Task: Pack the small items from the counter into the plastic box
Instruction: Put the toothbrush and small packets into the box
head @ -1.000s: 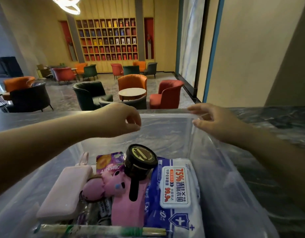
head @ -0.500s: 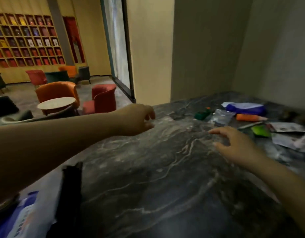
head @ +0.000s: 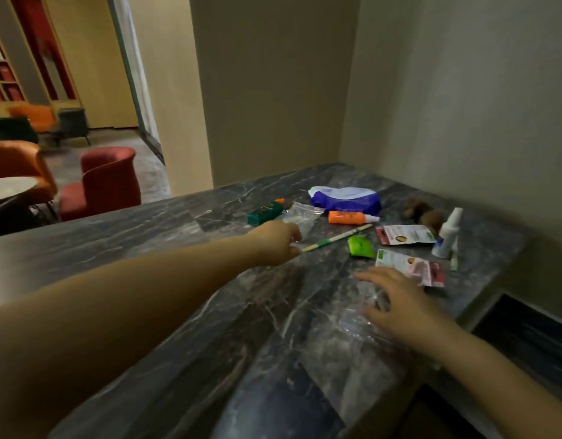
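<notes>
View has swung off the plastic box, now out of frame, to the counter (head: pixel 210 312) far corner. Left hand (head: pixel 274 245), fingers curled, reaches the clear bag (head: pixel 305 217); grasp unclear. Right hand (head: pixel 396 299) spread, empty. Next pickup beginning.

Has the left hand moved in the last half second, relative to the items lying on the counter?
Yes. The left hand has reached forward toward the clear zip bag, and is now at its near edge beside the green box.
</notes>
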{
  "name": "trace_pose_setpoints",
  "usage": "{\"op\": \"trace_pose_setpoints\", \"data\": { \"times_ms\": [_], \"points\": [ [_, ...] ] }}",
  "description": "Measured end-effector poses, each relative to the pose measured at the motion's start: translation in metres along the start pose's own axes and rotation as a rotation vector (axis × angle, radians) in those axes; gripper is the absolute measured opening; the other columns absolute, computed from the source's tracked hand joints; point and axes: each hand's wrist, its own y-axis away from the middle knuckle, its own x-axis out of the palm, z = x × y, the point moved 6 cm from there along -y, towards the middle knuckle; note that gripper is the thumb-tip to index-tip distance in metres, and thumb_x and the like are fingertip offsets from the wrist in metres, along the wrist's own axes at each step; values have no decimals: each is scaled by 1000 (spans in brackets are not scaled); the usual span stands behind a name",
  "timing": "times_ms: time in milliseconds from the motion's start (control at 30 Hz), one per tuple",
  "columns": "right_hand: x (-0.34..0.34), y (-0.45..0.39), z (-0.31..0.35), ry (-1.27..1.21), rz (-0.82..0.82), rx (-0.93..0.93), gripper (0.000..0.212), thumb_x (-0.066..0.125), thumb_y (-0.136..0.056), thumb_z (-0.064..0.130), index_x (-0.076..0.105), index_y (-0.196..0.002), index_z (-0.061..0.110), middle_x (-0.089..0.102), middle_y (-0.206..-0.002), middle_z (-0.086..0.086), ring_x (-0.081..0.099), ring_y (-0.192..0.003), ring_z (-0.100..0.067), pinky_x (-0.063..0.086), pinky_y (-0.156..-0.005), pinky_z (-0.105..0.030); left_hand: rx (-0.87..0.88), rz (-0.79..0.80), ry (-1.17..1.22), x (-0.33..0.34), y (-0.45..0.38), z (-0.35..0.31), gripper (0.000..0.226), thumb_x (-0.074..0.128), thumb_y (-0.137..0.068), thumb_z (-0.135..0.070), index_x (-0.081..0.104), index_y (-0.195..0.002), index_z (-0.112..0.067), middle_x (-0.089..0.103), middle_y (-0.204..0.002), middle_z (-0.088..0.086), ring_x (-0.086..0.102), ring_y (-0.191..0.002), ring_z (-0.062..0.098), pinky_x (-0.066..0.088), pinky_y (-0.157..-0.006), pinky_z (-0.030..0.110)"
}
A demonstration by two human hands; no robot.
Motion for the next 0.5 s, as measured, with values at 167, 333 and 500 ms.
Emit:
{"op": "trace_pose_setpoints", "data": {
  "times_ms": [167, 333, 500],
  "points": [
    [20, -10, -21, -38, 108, -6, 82, 71, -65, 57, 36, -137, 41, 32, -144, 13, 31, -131, -10, 31, -109, -34, -33, 13, 11, 26, -53, -19, 46, 60, -88, -40, 54, -129, -21, 57, -130, 6, 54, -116, 24, 44, -96, 33],
    [24, -19, -24, -40, 108, -52, 84, 71, -68, 54, 31, -140, 39, 31, -142, 13, 29, -131, -10, 30, -108, -33, -108, -5, 18, 38, -83, -26, 46, 62, -87, -35, 55, -128, -17, 59, -126, 7, 56, -113, 24, 45, -92, 33],
    [24, -24, -26, 1, 85, -74, 71, 66, -77, 47, 33, -139, 39, 35, -134, 11, 31, -125, -12, 32, -106, -32, -129, 95, -37, 47, -95, -29, 34, 60, -88, -30, 67, -112, -7, 66, -113, 12, 61, -102, 27, 51, -89, 34]
  ]
}}
